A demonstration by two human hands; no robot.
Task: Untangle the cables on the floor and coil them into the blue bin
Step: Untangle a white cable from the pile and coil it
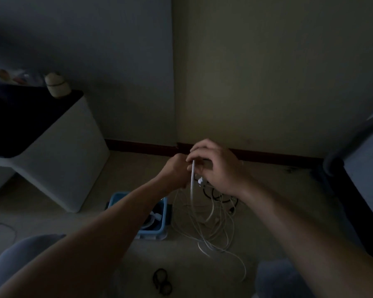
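- Reading this as mid-untangle: both hands are up over the pile, near the wall corner.
- My right hand (pixel 215 166) has its fingers curled round 1 white cable (pixel 192 179), pinching it near the top; the strand hangs straight down from there.
- My left hand (pixel 176 171) touches the right, back toward the camera. Its fingers are hidden, so I cannot tell whether it grips anything.
- A white connector (pixel 200 180) shows just under the right palm, probably the free end.
- The rest of the tangle (pixel 211 224) lies on the floor (pixel 289 211) just right of the blue bin (pixel 164 216). A black cable (pixel 222 200) is mixed in at its far side.
- The bin already holds 1 white coil (pixel 152 220). A small black loop (pixel 162 280) sits apart, nearer me.
- How I'd do it well: keep the connector end in hand and feed it back through each crossing, not pull. Pulling likely tightens the knots.
- Lift only enough to see which loop traps the strand, and let the slack stay on the floor.
- Once the strand is free, wind even loops over 1 hand, then set the coil in the bin beside the first.
- Labels and writing: none readable; the frame is too dark.
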